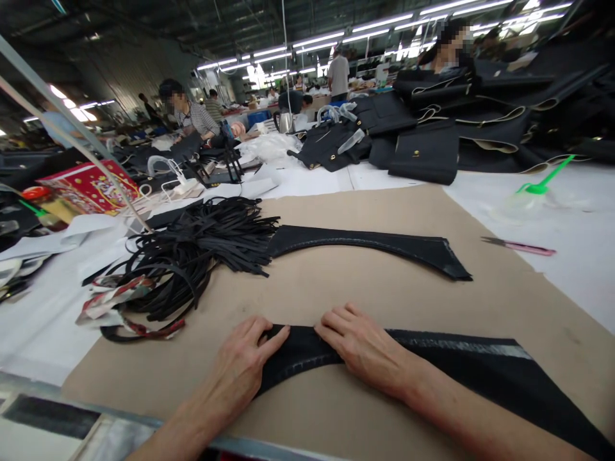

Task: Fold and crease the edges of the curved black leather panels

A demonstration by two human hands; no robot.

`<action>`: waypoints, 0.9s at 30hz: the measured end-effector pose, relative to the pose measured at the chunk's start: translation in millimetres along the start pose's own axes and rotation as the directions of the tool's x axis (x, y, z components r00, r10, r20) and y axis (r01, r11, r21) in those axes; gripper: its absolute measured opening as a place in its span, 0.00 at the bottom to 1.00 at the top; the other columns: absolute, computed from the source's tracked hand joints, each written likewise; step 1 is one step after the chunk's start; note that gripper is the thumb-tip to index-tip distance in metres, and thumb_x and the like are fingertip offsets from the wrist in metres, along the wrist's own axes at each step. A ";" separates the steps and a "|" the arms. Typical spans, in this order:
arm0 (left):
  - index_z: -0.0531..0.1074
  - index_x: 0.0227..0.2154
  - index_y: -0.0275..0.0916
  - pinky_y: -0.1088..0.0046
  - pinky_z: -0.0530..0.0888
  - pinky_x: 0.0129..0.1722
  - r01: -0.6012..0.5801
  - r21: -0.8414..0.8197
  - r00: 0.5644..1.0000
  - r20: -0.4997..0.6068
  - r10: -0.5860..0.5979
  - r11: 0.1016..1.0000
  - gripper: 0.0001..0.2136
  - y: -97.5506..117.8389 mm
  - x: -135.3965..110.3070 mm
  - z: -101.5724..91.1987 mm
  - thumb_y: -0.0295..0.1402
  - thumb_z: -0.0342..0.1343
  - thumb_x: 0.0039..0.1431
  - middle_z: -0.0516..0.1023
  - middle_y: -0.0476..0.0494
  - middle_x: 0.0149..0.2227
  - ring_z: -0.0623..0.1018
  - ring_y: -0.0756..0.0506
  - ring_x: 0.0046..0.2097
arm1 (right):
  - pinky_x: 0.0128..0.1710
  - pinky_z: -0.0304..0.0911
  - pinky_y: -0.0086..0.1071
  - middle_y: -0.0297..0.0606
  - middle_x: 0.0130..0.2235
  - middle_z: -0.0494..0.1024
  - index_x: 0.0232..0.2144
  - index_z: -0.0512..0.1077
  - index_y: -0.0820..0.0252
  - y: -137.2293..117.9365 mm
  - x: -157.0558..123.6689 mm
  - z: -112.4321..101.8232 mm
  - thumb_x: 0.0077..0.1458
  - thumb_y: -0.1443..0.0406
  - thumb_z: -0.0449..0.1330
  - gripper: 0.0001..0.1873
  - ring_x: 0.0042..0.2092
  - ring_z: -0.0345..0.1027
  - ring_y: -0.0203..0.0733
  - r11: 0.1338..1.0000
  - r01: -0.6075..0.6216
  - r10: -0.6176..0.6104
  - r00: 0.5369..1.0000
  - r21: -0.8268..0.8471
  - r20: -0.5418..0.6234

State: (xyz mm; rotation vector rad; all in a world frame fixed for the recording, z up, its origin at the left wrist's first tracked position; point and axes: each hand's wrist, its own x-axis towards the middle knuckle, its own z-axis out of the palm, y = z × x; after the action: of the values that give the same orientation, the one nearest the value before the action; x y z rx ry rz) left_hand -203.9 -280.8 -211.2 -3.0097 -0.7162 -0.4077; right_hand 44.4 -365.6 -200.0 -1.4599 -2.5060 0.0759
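A black curved panel (307, 346) lies before me on the brown sheet, with a concave lower edge and a pale glue-like strip along its top right edge. My left hand (245, 355) is closed over the panel's left end, thumb stretched along the top edge. Fingers bent and held together, my right hand (353, 342) grips the top edge a little further right. The right forearm covers part of the panel. Farther back lies a stack of similar black curved pieces (365, 240), touched by neither hand.
A bundle of black strips (211, 237) lies at the left. A pink cutter (521, 246) and a clear bottle with a green nozzle (541, 186) sit at the right. Black bag pieces (425, 150) are piled behind. Co-workers are at tables farther off, one person (187, 112) at left.
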 end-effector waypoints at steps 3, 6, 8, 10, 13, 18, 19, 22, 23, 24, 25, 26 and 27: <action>0.70 0.51 0.41 0.62 0.73 0.47 -0.037 0.018 0.998 -0.040 0.038 0.999 0.23 2.3 3.9 -2.8 0.17 0.40 0.58 0.70 0.38 0.48 0.70 0.42 0.48 | 0.40 0.54 0.36 0.39 0.38 0.69 0.42 0.69 0.64 0.0 -2.1 -0.1 0.62 0.74 0.51 0.10 0.39 0.59 0.42 1.000 -0.003 0.003 1.000 -0.018 -0.004; 0.70 0.50 0.36 0.64 0.72 0.49 -0.096 -0.023 0.995 0.003 0.096 0.995 0.20 3.9 9.4 -5.3 0.18 0.41 0.59 0.73 0.39 0.47 0.71 0.44 0.47 | 0.40 0.54 0.36 0.39 0.38 0.68 0.42 0.69 0.64 0.1 -2.4 -0.8 0.62 0.74 0.51 0.09 0.39 0.59 0.42 1.000 0.003 -0.003 1.000 -0.027 -0.007; 0.67 0.53 0.37 0.64 0.72 0.47 -0.110 -0.038 0.992 0.055 0.112 0.993 0.20 5.4 13.3 -5.7 0.20 0.42 0.61 0.74 0.40 0.44 0.71 0.44 0.44 | 0.40 0.54 0.36 0.38 0.38 0.68 0.42 0.69 0.64 0.3 -2.0 -1.0 0.63 0.73 0.52 0.08 0.39 0.59 0.42 1.000 0.011 -0.011 1.000 -0.029 -0.003; 0.64 0.57 0.41 0.63 0.73 0.44 -0.108 -0.021 0.988 0.108 0.109 0.994 0.21 7.7 16.4 -5.0 0.22 0.45 0.62 0.73 0.42 0.42 0.71 0.43 0.42 | 0.40 0.54 0.36 0.38 0.38 0.68 0.41 0.69 0.64 0.5 -1.7 -0.8 0.63 0.73 0.53 0.07 0.39 0.59 0.42 0.999 0.019 -0.019 1.000 -0.033 -0.004; 0.63 0.57 0.44 0.62 0.73 0.42 -0.104 0.017 0.985 0.138 0.101 0.994 0.21 9.1 17.0 -3.8 0.23 0.47 0.62 0.73 0.43 0.40 0.70 0.43 0.41 | 0.40 0.54 0.36 0.38 0.38 0.68 0.42 0.68 0.63 1.1 -2.0 -0.1 0.63 0.72 0.53 0.07 0.39 0.59 0.42 0.998 0.032 -0.032 0.999 -0.046 -0.010; 0.69 0.50 0.38 0.63 0.71 0.45 -0.088 0.065 0.995 0.054 0.085 0.994 0.20 -8.8 1.2 -10.7 0.17 0.43 0.59 0.73 0.42 0.43 0.71 0.43 0.44 | 0.39 0.54 0.37 0.38 0.38 0.68 0.44 0.68 0.65 0.8 -3.1 -0.2 0.62 0.72 0.54 0.08 0.39 0.59 0.43 0.995 0.044 -0.045 0.999 -0.095 -0.012; 0.71 0.46 0.37 0.62 0.70 0.46 -0.068 0.101 0.998 0.002 0.068 0.993 0.19 -12.4 -2.0 -13.5 0.17 0.42 0.58 0.73 0.41 0.44 0.70 0.42 0.45 | 0.39 0.54 0.37 0.39 0.38 0.68 0.44 0.68 0.65 0.4 -3.0 -0.1 0.62 0.72 0.54 0.08 0.39 0.59 0.43 0.994 0.044 -0.046 0.999 -0.103 -0.011; 0.73 0.40 0.35 0.57 0.69 0.47 0.067 0.194 0.981 -0.190 -0.029 0.979 0.16 -8.9 -2.5 -19.6 0.17 0.41 0.59 0.73 0.38 0.45 0.70 0.39 0.48 | 0.39 0.55 0.37 0.39 0.39 0.68 0.43 0.68 0.66 -1.4 -0.8 1.8 0.62 0.73 0.53 0.07 0.39 0.59 0.44 0.990 0.055 -0.057 0.998 -0.127 -0.013; 0.72 0.42 0.35 0.56 0.70 0.47 0.097 0.179 0.972 -0.227 -0.055 0.979 0.16 -1.8 1.0 -19.2 0.18 0.41 0.59 0.73 0.37 0.46 0.70 0.39 0.48 | 0.39 0.55 0.37 0.39 0.38 0.68 0.43 0.68 0.66 -2.1 0.6 2.9 0.62 0.73 0.53 0.08 0.39 0.59 0.44 0.989 0.057 -0.060 0.998 -0.135 -0.020; 0.71 0.45 0.35 0.57 0.70 0.47 0.103 0.134 0.968 -0.240 -0.068 0.986 0.17 7.6 6.0 -17.0 0.18 0.41 0.60 0.73 0.37 0.46 0.70 0.40 0.48 | 0.39 0.55 0.37 0.39 0.38 0.68 0.43 0.68 0.65 -2.8 2.3 4.1 0.62 0.73 0.53 0.08 0.39 0.59 0.44 0.988 0.055 -0.060 0.998 -0.144 -0.029; 0.70 0.48 0.35 0.58 0.71 0.48 0.090 0.070 0.972 -0.225 -0.072 0.993 0.18 18.4 11.6 -13.1 0.18 0.41 0.60 0.73 0.38 0.47 0.71 0.41 0.48 | 0.39 0.55 0.37 0.39 0.38 0.68 0.43 0.68 0.65 -3.4 4.0 5.1 0.62 0.73 0.53 0.08 0.39 0.59 0.44 0.987 0.051 -0.058 0.998 -0.150 -0.040; 0.68 0.50 0.35 0.60 0.72 0.48 0.077 0.001 0.977 -0.199 -0.075 0.997 0.19 29.4 17.3 -7.7 0.18 0.41 0.60 0.73 0.39 0.47 0.71 0.42 0.47 | 0.39 0.56 0.37 0.39 0.38 0.68 0.43 0.68 0.65 -3.9 5.6 6.0 0.63 0.73 0.53 0.07 0.39 0.59 0.44 0.987 0.048 -0.056 0.997 -0.153 -0.049; 0.67 0.52 0.35 0.62 0.73 0.48 0.073 -0.059 0.981 -0.174 -0.082 0.996 0.20 39.4 22.2 -1.4 0.18 0.41 0.60 0.73 0.39 0.46 0.72 0.43 0.47 | 0.39 0.56 0.37 0.39 0.38 0.68 0.42 0.68 0.65 -4.1 6.9 6.5 0.63 0.73 0.52 0.07 0.39 0.59 0.44 0.987 0.045 -0.055 0.997 -0.154 -0.059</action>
State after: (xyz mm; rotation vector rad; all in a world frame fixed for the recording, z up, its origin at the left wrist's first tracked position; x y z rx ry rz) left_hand -167.6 -306.5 -202.6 -2.9497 -0.8214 -0.6964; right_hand 36.1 -361.2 -204.4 -1.4294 -2.5443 -0.1725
